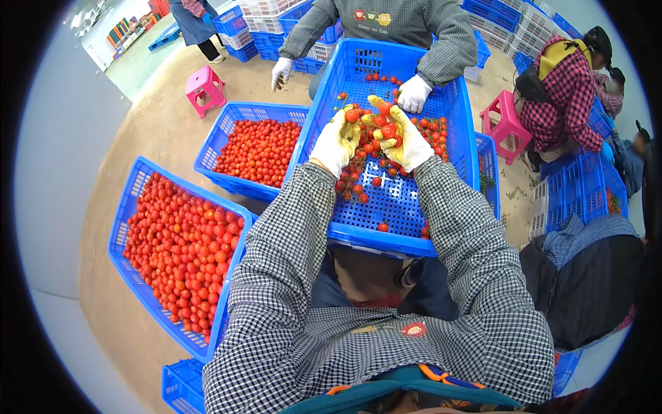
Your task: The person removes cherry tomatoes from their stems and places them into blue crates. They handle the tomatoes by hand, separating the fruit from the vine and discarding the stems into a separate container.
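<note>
My left hand [337, 141], in a white glove with yellow-stained fingers, is over the large blue plastic crate [398, 217]. Its curled fingers are at a red cherry tomato [351, 115], with a thin green stem beside them. Close by on the right, my right hand [408, 142], gloved the same way, holds a small bunch of cherry tomatoes [388, 130] between thumb and fingers. Beneath both hands, more cherry tomatoes on stems [357, 189] lie on the crate's perforated floor. The hands partly hide this pile.
Across the crate, a co-worker's gloved hand [414, 94] reaches inside; the other gloved hand [282, 72] hangs outside. Two blue crates of loose tomatoes [258, 150] [181, 248] stand at left. Pink stools [205, 90] [506, 124] flank the crate. Another person [563, 98] bends at right.
</note>
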### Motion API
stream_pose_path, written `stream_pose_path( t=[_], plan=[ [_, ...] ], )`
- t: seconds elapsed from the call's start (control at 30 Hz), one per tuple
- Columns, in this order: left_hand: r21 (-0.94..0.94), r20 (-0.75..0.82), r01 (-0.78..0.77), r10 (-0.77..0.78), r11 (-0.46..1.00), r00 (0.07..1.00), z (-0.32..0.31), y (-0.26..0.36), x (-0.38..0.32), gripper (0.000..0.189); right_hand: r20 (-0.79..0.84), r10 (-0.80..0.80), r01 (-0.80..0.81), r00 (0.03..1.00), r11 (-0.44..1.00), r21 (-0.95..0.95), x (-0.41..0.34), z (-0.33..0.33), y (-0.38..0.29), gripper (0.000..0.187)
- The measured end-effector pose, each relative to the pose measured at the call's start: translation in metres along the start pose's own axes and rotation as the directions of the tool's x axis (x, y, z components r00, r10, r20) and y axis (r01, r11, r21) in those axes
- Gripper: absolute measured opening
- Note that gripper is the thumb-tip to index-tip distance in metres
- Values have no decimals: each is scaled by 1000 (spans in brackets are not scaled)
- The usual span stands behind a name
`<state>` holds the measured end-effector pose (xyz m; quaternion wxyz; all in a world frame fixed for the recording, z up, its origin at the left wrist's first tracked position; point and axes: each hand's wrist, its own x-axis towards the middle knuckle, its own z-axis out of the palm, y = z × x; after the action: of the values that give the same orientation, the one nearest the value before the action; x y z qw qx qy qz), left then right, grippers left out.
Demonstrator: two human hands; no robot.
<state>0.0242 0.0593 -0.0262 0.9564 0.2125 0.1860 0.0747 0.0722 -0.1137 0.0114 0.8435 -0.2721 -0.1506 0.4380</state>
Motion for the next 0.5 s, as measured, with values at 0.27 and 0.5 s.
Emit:
stream_pose_path(
  t=[0.27, 0.5],
  plan=[
    [205, 190, -254, 216, 945, 958, 2, -4, -6, 23, -242, 60, -115, 968, 969, -218, 0, -13, 8, 30],
    [697, 288, -484, 412, 529, 865, 6, -13, -17, 20, -375, 93, -246, 922, 890, -383, 8, -18, 18, 32]
  ],
)
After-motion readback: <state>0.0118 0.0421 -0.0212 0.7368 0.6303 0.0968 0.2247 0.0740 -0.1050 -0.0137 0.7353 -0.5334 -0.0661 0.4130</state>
